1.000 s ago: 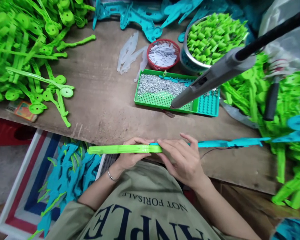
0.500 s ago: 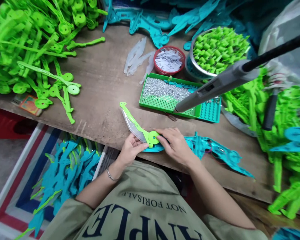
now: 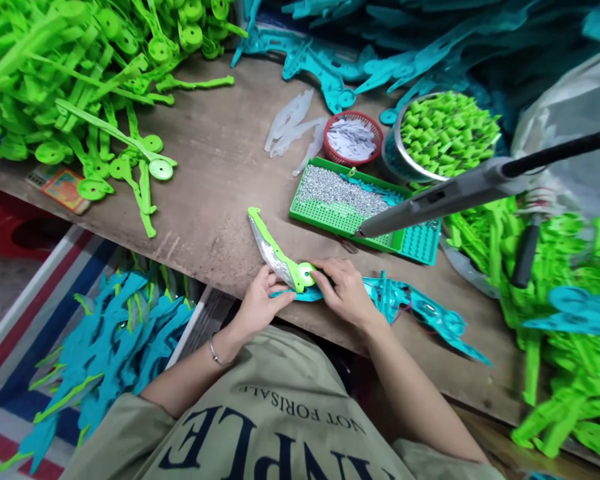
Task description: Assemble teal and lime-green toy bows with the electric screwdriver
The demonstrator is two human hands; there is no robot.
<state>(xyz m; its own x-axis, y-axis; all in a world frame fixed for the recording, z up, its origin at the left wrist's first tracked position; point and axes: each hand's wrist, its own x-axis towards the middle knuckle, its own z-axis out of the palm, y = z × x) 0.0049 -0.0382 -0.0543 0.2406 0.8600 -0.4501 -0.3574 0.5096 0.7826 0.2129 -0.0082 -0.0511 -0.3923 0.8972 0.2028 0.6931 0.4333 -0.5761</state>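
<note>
A green plastic blade piece [image 3: 275, 249] with a silvery strip lies flat at the table's near edge, its round hub over a teal handle part [image 3: 415, 308] that stretches to the right. My left hand [image 3: 259, 303] pinches the blade near the hub from below. My right hand [image 3: 346, 291] presses fingers on the hub and rests on the teal handle part.
A green tray of small silver screws [image 3: 340, 193], a red basket [image 3: 354, 137] and a metal bowl of green caps [image 3: 445, 133] sit behind. A hanging grey screwdriver [image 3: 445, 197] points at the tray. Green parts [image 3: 70, 87] pile left and right; teal parts fill a bin [image 3: 115, 340] below.
The joined green and teal piece was held on edge a second ago; it now lies flat on the table with the green blade swung outward. The view has shifted slightly.
</note>
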